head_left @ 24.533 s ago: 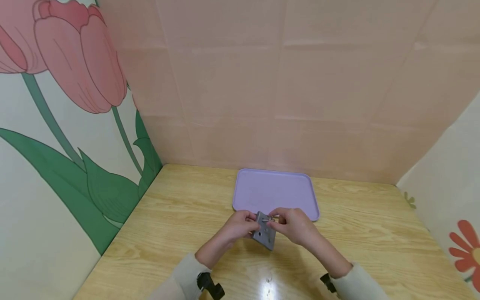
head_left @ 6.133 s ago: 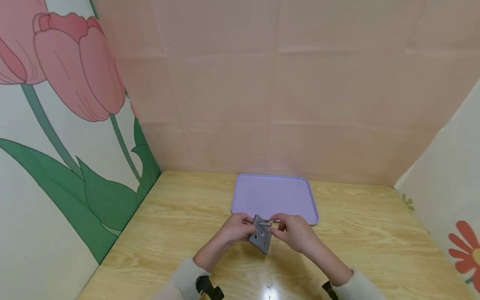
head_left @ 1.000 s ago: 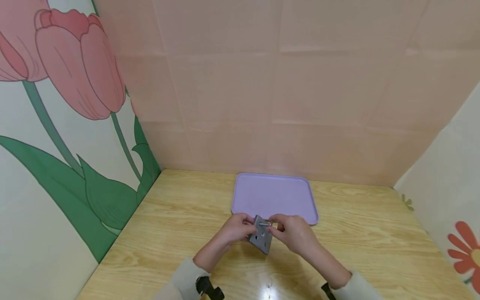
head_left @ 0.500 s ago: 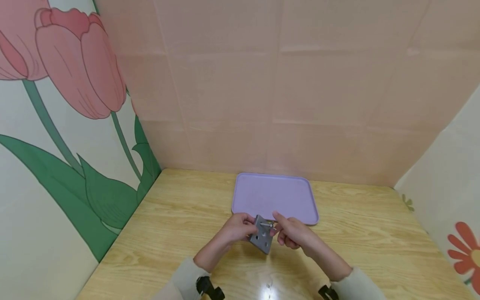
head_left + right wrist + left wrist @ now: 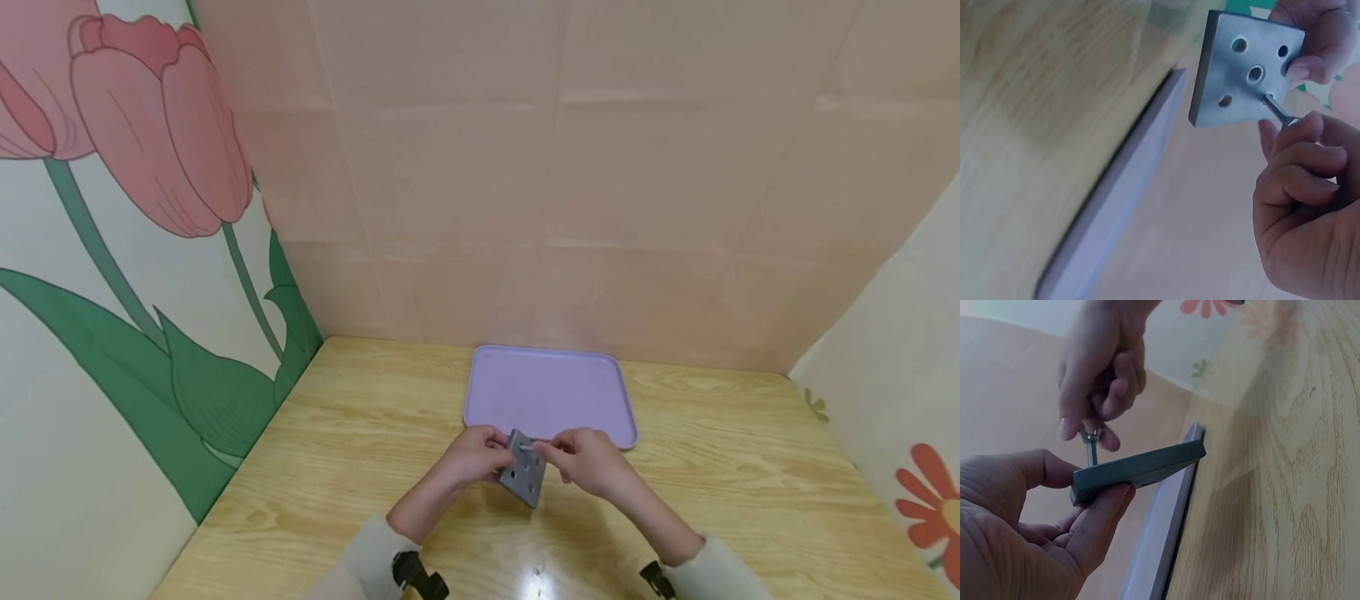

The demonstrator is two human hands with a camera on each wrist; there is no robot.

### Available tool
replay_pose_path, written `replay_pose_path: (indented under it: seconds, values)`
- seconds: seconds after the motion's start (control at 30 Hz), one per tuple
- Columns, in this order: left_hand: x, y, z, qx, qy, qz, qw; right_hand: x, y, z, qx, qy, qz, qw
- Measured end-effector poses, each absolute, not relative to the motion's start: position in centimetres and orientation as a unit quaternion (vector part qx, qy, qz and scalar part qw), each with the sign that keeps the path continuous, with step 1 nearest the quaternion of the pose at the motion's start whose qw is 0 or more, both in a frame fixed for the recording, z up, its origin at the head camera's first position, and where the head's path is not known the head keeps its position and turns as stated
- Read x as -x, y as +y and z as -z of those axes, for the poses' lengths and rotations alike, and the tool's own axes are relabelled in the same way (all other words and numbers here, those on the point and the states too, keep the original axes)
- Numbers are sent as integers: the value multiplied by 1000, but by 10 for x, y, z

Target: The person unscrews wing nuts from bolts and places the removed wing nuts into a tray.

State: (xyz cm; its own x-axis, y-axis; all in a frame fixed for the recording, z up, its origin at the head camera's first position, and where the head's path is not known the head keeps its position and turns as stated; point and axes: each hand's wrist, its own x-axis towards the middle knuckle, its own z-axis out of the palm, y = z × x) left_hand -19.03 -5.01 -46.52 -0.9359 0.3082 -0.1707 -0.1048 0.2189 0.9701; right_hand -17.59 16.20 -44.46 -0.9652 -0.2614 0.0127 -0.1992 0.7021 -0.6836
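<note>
A square grey metal plate (image 5: 1241, 69) with several round holes is held above the table, tilted. My left hand (image 5: 472, 454) pinches it by one edge, thumb on one face and fingers on the other. A silver wing screw (image 5: 1091, 451) stands out from the plate, its tip in a hole near a corner, as the right wrist view shows. My right hand (image 5: 588, 460) pinches the screw's flared head between thumb and index finger, largely covering it. The other right fingers (image 5: 1300, 184) are curled in.
A shallow purple tray (image 5: 551, 387) lies on the wood-grain table (image 5: 375, 400) just beyond my hands, near the back wall (image 5: 480, 167). A tulip-patterned panel (image 5: 150, 133) stands at the left and a flowered one (image 5: 900, 400) at the right.
Half a second ago my right fingers were spread off the screw head, index finger extended; now they pinch it again. The left hand and the plate stay almost still.
</note>
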Motion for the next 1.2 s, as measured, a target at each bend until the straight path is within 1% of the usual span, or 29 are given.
replay_pose_path:
  seconds: [0.17, 0.33, 0.5, 0.77, 0.87, 0.93, 1.1, 1.2]
  values:
    - [191, -51, 464, -62, 762, -621, 171, 173, 160, 442, 188, 936, 296, -39]
    - [191, -51, 464, -63, 762, -621, 173, 170, 158, 442, 225, 939, 244, -91]
    - [192, -51, 465, -68, 762, -622, 171, 168, 157, 442, 251, 936, 214, -123]
    - [192, -50, 466, -69, 758, -626, 171, 168, 157, 443, 262, 933, 205, -139]
    - [191, -49, 466, -68, 758, -626, 170, 169, 159, 443, 233, 934, 249, -109]
    - [191, -49, 465, -67, 758, -626, 171, 172, 162, 444, 186, 931, 306, -67]
    - [191, -48, 465, -63, 758, -626, 170, 178, 169, 447, 53, 871, 478, 96]
    - [191, -47, 466, -63, 757, -627, 170, 181, 173, 450, 27, 830, 530, 171]
